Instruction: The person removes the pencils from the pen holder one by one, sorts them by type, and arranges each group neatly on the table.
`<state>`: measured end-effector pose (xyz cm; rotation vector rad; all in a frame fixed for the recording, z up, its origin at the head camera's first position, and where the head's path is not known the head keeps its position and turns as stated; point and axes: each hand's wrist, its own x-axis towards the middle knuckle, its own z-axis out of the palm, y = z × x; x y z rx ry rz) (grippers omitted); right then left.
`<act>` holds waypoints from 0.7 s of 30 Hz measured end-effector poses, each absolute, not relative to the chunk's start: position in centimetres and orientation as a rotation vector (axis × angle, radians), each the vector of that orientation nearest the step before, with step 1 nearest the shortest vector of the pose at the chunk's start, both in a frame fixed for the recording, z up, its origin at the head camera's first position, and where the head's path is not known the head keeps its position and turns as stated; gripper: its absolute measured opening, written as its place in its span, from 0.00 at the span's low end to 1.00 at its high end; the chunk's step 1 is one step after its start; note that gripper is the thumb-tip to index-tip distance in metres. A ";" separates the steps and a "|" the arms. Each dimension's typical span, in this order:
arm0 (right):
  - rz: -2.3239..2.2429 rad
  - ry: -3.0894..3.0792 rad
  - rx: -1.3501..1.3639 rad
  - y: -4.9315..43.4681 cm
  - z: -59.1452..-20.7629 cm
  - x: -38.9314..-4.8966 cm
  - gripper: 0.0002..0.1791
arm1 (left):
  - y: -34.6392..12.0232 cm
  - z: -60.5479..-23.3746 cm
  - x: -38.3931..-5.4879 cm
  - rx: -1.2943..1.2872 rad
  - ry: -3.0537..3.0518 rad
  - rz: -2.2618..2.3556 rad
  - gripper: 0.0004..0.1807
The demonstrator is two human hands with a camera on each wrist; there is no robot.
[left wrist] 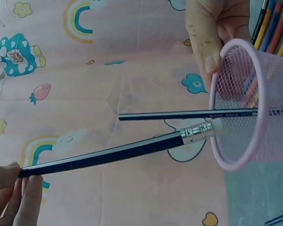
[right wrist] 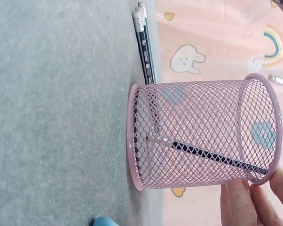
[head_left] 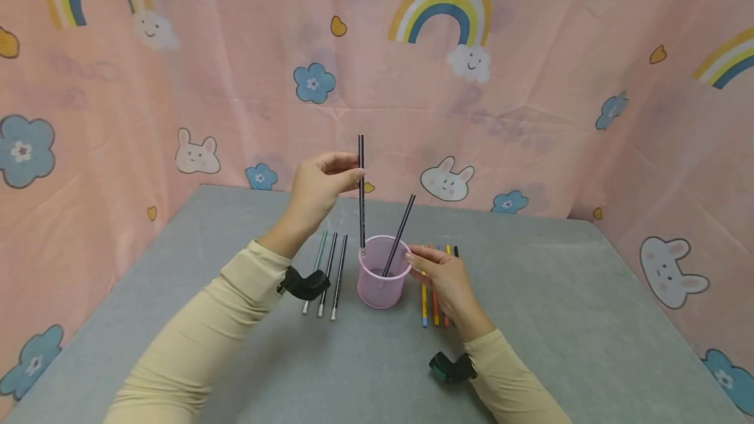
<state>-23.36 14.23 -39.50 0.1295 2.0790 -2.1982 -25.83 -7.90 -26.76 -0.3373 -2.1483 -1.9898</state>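
Observation:
My left hand (head_left: 315,188) pinches a dark striped pencil (head_left: 362,205) near its upper end. The pencil hangs nearly upright over the pink mesh pen cup (head_left: 380,294), its eraser end (left wrist: 200,132) right at the rim. Inside the cup leans another dark pencil (head_left: 402,231), eraser down on the bottom, as the right wrist view shows. With thumb and fingers, my right hand (head_left: 444,280) grips the cup's rim on the right side. The cup stands upright on the grey table.
Left of the cup lie three pencils (head_left: 338,280), eraser ends towards me, one of them green. Several coloured pencils (head_left: 425,306) lie to its right, partly behind my right hand. A pink patterned cloth (head_left: 265,123) hangs behind the grey table (head_left: 559,319).

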 end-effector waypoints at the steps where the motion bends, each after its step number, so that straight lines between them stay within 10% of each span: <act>1: -2.194 2.083 0.132 14.2 -39.5 -23.4 0.22 | -8.1 -26.8 -25.8 -0.328 -2.145 -1.992 0.16; 21: -2.199 2.075 0.125 14.1 -39.4 -23.3 0.22 | -11.0 -29.6 -26.8 -0.195 -2.299 -1.980 0.17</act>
